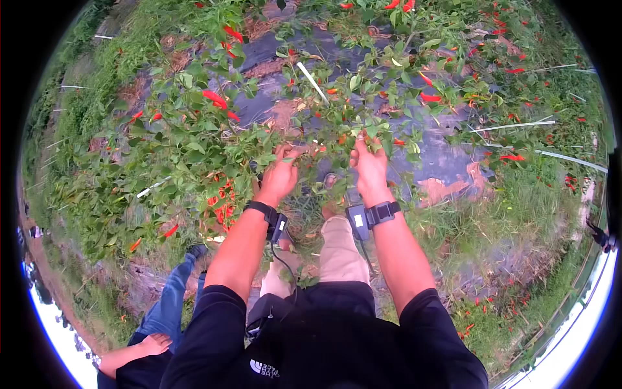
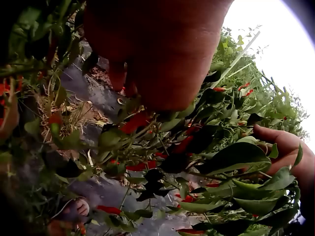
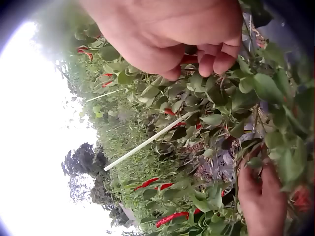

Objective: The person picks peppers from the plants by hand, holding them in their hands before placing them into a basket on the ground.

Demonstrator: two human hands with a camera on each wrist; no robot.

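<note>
Red chili peppers hang among the green leaves of the plants in front of me. My right hand (image 1: 371,170) reaches into the foliage, its thumb and curled fingers round a red chili pepper (image 3: 189,59), partly hidden by the fingers. To its left, my left hand (image 1: 280,176) is among the leaves of the same row, fingers bent. Just below its fingertips in the left wrist view shows another red chili (image 2: 135,123); I cannot tell whether the fingers grip it. Leaves cover part of the left fingers (image 3: 246,174) in the right wrist view.
Dark plastic mulch (image 1: 447,152) covers the soil under the plants. Pale stakes, one a white stick (image 1: 313,82), lean among the stems. Clustered red chilies (image 1: 223,206) lie left of my left forearm. Another person's hand (image 1: 156,344) and jeans (image 1: 170,298) show at the lower left.
</note>
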